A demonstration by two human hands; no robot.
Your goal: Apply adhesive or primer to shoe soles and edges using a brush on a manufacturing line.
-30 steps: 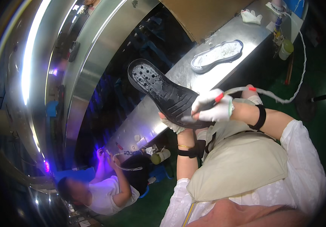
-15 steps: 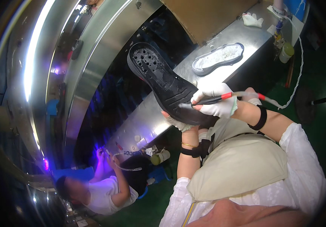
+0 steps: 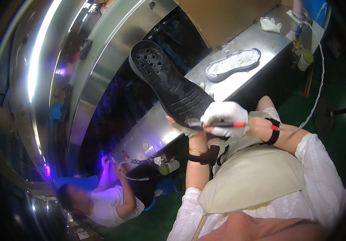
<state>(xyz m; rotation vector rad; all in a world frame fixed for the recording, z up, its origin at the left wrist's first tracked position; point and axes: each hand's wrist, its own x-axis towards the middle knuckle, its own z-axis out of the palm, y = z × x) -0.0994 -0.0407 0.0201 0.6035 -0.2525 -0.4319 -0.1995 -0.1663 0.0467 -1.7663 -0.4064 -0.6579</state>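
Observation:
A black shoe sole [image 3: 168,82] is held up at a slant, its inner side facing me, with holes at the far end and ridges at the near end. My left hand [image 3: 181,127], in a pale fingerless glove, grips the near end from below; most of its fingers are hidden behind the sole. In my white-gloved right hand [image 3: 230,114] is a brush [image 3: 220,125] with a black handle, red bands and a clear tube trailing back over the forearm. Its pale bristles touch the sole's near end.
Another sole with a white filling [image 3: 237,64] lies on the metal bench [image 3: 143,125], and a white glove [image 3: 270,25] lies farther back. Beyond stands a cardboard box [image 3: 229,18]. A conveyor [image 3: 96,68] curves along the left. A co-worker [image 3: 108,203] sits at lower left.
My right hand and the brush have moved toward me, down to the sole's near end. The sole has shifted slightly left and away.

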